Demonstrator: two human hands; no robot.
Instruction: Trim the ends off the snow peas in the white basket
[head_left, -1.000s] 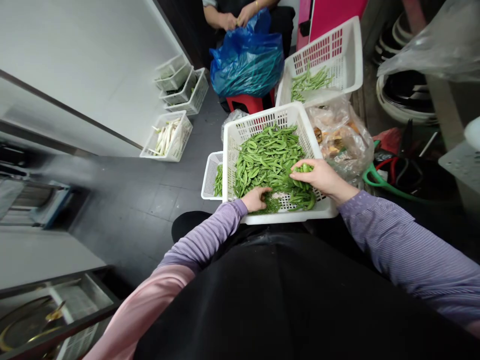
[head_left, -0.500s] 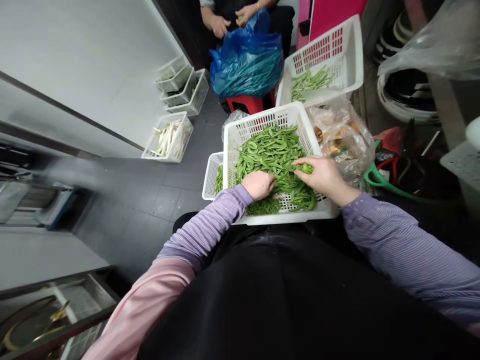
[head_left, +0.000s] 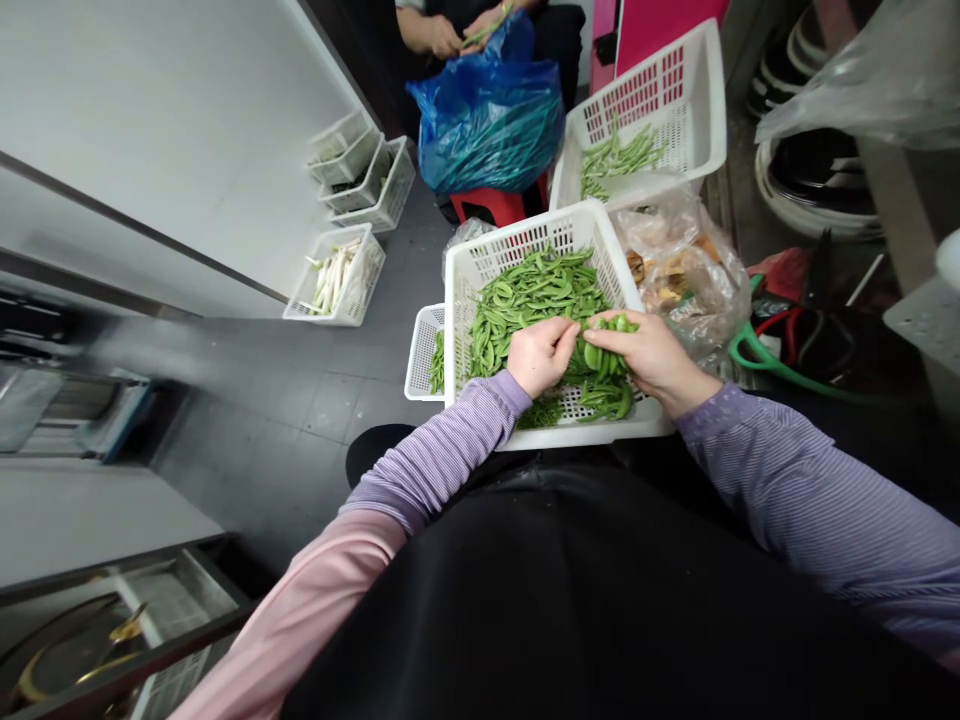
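A white slotted basket (head_left: 487,240) rests at my lap, with many flat green pea pods (head_left: 541,290) heaped in it. Small green trimmings (head_left: 541,411) lie in its near left corner. My right hand (head_left: 649,355) is closed round several green pods (head_left: 613,326) above the basket's right side. Close beside it, my left hand (head_left: 541,355) is pinched, its fingertips almost touching the pods; anything between them is too small to make out.
Another person's hands (head_left: 450,36) hold a green bean behind a blue bag (head_left: 491,120) on a red stool (head_left: 495,206). A basket of long beans (head_left: 705,90) and a clear bag (head_left: 694,280) stand right. Stacked baskets (head_left: 394,205) and a basket of white stalks (head_left: 360,310) are left.
My left hand has moved up and right from the pile to my right hand. My right hand has turned slightly with its pods. The other person's hands now show a long bean.
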